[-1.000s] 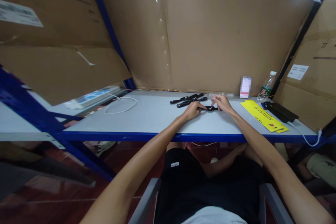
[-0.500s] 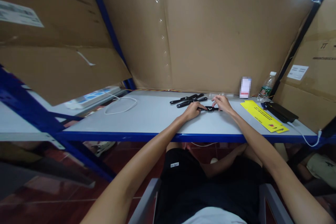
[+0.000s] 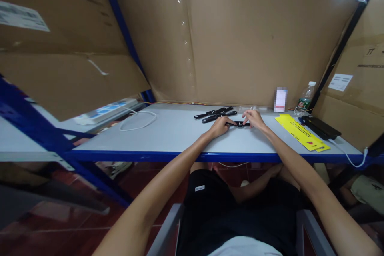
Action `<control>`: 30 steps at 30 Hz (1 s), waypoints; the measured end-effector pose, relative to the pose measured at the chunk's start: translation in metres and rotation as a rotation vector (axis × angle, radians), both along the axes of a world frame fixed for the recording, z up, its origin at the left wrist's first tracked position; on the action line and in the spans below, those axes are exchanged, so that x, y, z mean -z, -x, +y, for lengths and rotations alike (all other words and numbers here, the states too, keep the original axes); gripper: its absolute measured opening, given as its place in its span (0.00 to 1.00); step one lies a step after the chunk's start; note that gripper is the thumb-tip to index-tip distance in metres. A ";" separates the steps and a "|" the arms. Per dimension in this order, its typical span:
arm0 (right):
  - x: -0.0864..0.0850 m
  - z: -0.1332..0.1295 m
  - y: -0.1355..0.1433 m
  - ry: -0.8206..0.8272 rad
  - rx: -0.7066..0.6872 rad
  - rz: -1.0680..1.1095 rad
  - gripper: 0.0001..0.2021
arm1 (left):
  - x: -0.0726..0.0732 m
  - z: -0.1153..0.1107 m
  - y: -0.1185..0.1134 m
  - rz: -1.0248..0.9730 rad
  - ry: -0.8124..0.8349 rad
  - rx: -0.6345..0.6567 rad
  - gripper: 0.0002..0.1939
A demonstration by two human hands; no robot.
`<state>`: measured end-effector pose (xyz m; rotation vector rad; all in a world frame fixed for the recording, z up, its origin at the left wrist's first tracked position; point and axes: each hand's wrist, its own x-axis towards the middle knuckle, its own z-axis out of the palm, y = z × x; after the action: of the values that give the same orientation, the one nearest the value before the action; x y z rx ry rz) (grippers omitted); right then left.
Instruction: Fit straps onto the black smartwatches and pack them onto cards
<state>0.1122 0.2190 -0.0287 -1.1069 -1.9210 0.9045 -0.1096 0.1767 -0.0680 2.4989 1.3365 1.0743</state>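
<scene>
A black smartwatch [image 3: 240, 124] lies stretched out on the table between my hands, with a small white mark on its dark face. My left hand [image 3: 221, 127] is closed over the strap at its left end, thumb and finger close to the face. At the right end, my right hand [image 3: 255, 119] has its bent fingertips on the strap beside the face. Just behind my left hand, other black smartwatches [image 3: 213, 118] rest in a loose pile.
Clear plastic pieces [image 3: 261, 109] lie at the back by the cardboard wall [image 3: 240, 48]. To the right are a phone [image 3: 280, 100], a water bottle [image 3: 304, 100], yellow printed cards [image 3: 300, 133] and a black case [image 3: 322, 127] with a white cable. A white cable loop [image 3: 138, 129] lies left.
My right fingers have shifted slightly at the right side of the smartwatch, and its face looks slightly turned. My left hand stays in place.
</scene>
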 end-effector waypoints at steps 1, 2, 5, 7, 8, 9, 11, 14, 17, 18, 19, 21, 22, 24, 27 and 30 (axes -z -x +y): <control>0.001 0.000 0.001 0.008 -0.009 -0.003 0.11 | 0.000 0.000 0.000 -0.001 0.001 0.002 0.30; 0.002 -0.001 0.001 0.019 -0.025 -0.001 0.11 | -0.001 -0.001 -0.001 0.000 0.001 0.004 0.30; 0.004 -0.001 0.004 0.067 -0.123 0.015 0.10 | -0.001 -0.002 -0.001 0.011 0.002 0.001 0.30; 0.004 -0.001 0.005 0.077 -0.173 0.024 0.10 | -0.001 -0.001 -0.001 0.016 0.004 -0.004 0.30; 0.004 -0.001 0.005 0.055 -0.170 0.028 0.10 | -0.001 -0.001 -0.001 0.017 0.005 -0.007 0.30; 0.004 -0.001 0.005 0.015 -0.146 0.031 0.10 | -0.001 -0.001 -0.001 0.018 0.005 -0.010 0.30; 0.003 0.000 0.003 -0.079 -0.070 0.031 0.10 | 0.000 0.000 0.000 0.020 0.004 -0.016 0.30; 0.002 0.000 0.001 -0.112 -0.011 -0.006 0.10 | 0.001 0.001 0.000 0.023 0.001 -0.016 0.30; 0.001 0.000 0.001 -0.077 -0.006 -0.044 0.10 | 0.001 0.002 0.001 0.023 0.006 -0.005 0.30; 0.001 0.000 0.001 -0.066 -0.006 -0.044 0.09 | 0.002 0.002 0.001 0.023 0.008 -0.004 0.30; 0.001 0.000 0.002 -0.053 -0.007 -0.036 0.09 | 0.002 0.003 0.001 0.024 0.011 -0.003 0.30; 0.000 -0.001 0.002 -0.009 -0.016 -0.008 0.09 | 0.002 0.003 0.002 0.024 0.014 -0.001 0.30; 0.000 -0.002 0.002 0.026 -0.028 0.009 0.08 | 0.002 0.003 0.002 0.022 0.016 0.000 0.30; -0.002 -0.003 0.002 0.112 -0.065 0.050 0.08 | 0.001 0.003 0.002 0.020 0.019 -0.001 0.30; -0.004 -0.003 0.000 0.217 -0.129 0.100 0.08 | 0.000 0.001 0.001 0.021 0.021 -0.006 0.30; -0.003 0.001 -0.003 0.155 -0.103 0.100 0.06 | -0.002 -0.001 0.000 0.024 0.020 -0.016 0.30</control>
<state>0.1156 0.2202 -0.0258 -1.0370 -1.8648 1.1601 -0.1099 0.1755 -0.0663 2.4990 1.3695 1.0314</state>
